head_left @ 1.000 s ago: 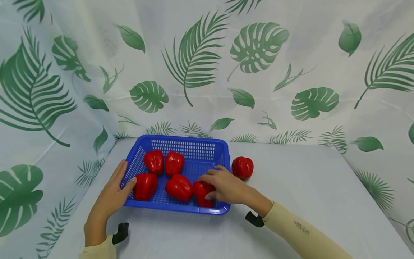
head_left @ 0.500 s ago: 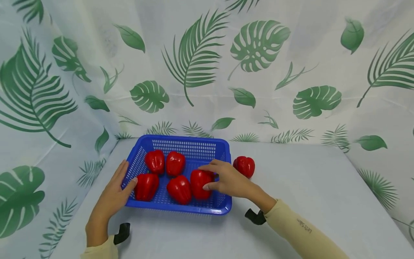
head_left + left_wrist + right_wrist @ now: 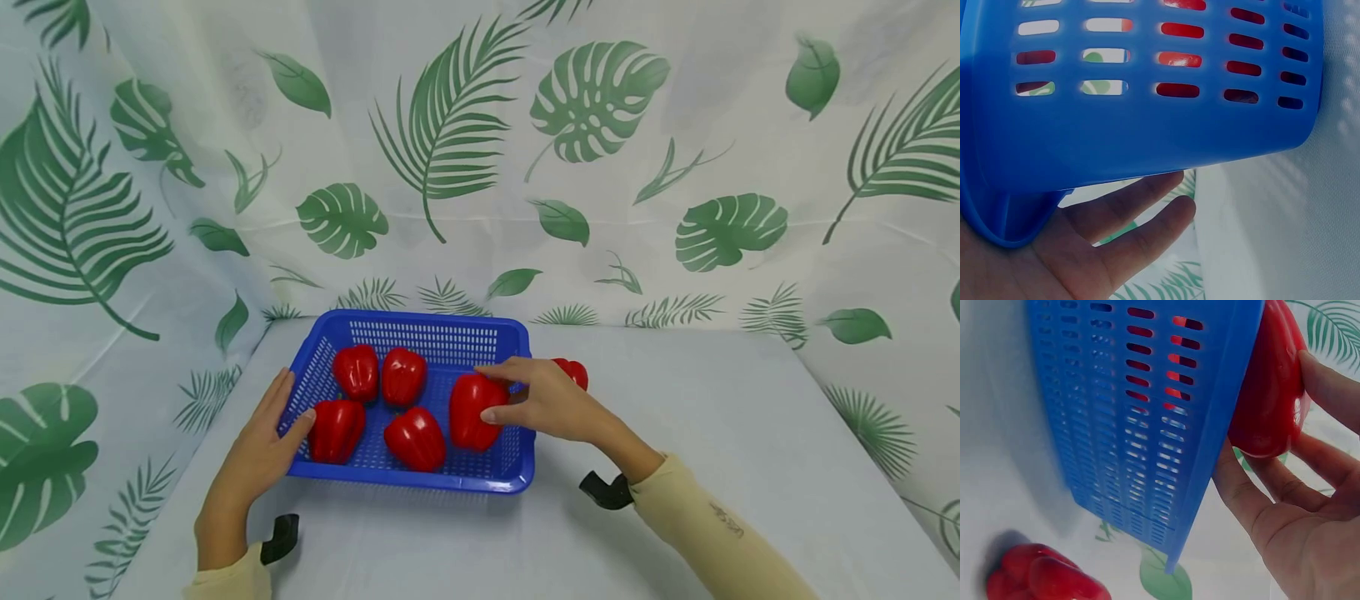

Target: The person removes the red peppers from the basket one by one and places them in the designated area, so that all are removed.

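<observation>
Extending its fingers, the left hand (image 3: 258, 454) rests against the left rim of a blue, rectangular, perforated plastic basket (image 3: 405, 478); the right hand (image 3: 555, 404) pinches a glossy red bell pepper (image 3: 470, 412) over the basket's right end (four similar red peppers (image 3: 416, 440) lie inside). Beneath spreads a smooth, pale tabletop (image 3: 697, 408), bearing another red pepper (image 3: 574, 372) beyond the right hand. Behind rise white cloth walls (image 3: 480, 250) printed with green leaves (image 3: 600, 100).

Soft, bright light with shiny spots
In the head view, the peppers (image 3: 416, 439) shine with white dots, and the basket (image 3: 405, 481) makes a pale shadow on the desk (image 3: 712, 400). The left wrist view is darker. In the right wrist view, the loose pepper (image 3: 1047, 575) looks fuzzy beside a dark shadow.
</observation>
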Demonstrator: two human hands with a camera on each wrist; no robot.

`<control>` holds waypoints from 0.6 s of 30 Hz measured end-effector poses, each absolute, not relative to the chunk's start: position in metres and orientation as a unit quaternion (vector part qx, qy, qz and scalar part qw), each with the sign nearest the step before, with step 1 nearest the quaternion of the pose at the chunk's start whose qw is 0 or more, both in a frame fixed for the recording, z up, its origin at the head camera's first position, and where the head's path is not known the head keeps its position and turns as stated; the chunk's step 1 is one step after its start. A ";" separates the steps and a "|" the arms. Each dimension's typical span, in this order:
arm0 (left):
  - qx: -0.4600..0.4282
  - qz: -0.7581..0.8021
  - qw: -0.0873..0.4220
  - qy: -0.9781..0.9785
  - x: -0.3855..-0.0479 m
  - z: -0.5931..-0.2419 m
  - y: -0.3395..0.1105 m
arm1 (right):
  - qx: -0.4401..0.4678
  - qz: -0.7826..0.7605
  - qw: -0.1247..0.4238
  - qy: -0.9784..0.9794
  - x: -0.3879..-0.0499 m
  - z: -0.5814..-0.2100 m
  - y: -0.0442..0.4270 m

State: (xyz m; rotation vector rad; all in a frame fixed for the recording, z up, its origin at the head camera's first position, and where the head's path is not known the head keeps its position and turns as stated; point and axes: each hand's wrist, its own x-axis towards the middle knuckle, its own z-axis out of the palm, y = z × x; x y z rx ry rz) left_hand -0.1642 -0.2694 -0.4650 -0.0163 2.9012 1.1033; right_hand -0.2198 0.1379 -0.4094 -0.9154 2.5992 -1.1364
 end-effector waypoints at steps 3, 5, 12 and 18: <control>-0.005 0.356 0.019 0.934 -0.164 -0.465 -0.270 | -0.291 -0.391 0.085 0.869 -0.219 -0.409 0.140; -0.003 0.357 0.019 0.934 -0.164 -0.465 -0.269 | -0.284 -0.397 0.087 0.868 -0.219 -0.408 0.142; -0.001 0.360 0.022 0.933 -0.164 -0.464 -0.269 | -0.282 -0.404 0.074 0.867 -0.218 -0.406 0.154; 0.000 0.358 0.020 0.933 -0.164 -0.463 -0.268 | -0.273 -0.409 0.062 0.868 -0.215 -0.404 0.166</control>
